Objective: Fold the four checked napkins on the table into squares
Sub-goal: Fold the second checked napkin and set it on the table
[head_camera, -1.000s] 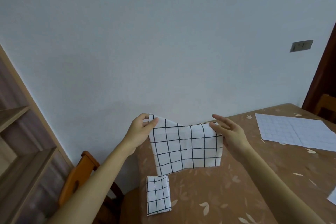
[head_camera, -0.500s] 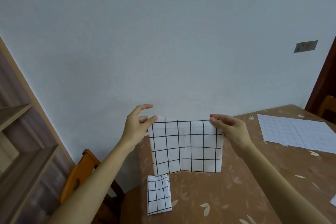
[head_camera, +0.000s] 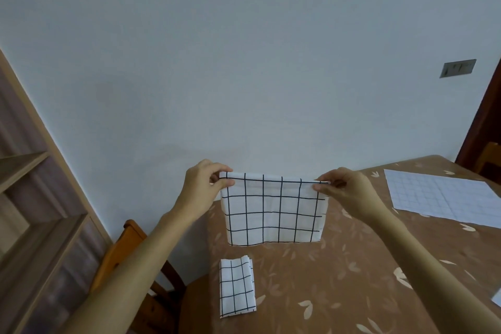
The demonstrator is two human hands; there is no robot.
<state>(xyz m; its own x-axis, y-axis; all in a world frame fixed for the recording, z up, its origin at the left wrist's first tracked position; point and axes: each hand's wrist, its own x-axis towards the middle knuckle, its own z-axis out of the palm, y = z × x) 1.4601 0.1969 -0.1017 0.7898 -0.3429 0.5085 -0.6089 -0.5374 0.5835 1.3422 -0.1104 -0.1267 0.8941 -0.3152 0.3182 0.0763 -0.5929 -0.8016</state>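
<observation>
Napkin [head_camera: 273, 211] hangs over the table [head_camera: 366, 266], pinched at both top corners

Left hand [head_camera: 202, 187] and right hand [head_camera: 345, 190] each grip a corner; cloth looks light and floppy, so corners seem the spot to hold.

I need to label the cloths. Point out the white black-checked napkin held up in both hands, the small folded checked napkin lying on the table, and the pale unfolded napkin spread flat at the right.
held napkin [head_camera: 273, 211], head view, middle of its hanging face
folded napkin [head_camera: 236, 287], head view, centre of its top layer
flat napkin [head_camera: 444, 198], head view, middle of its spread surface
</observation>
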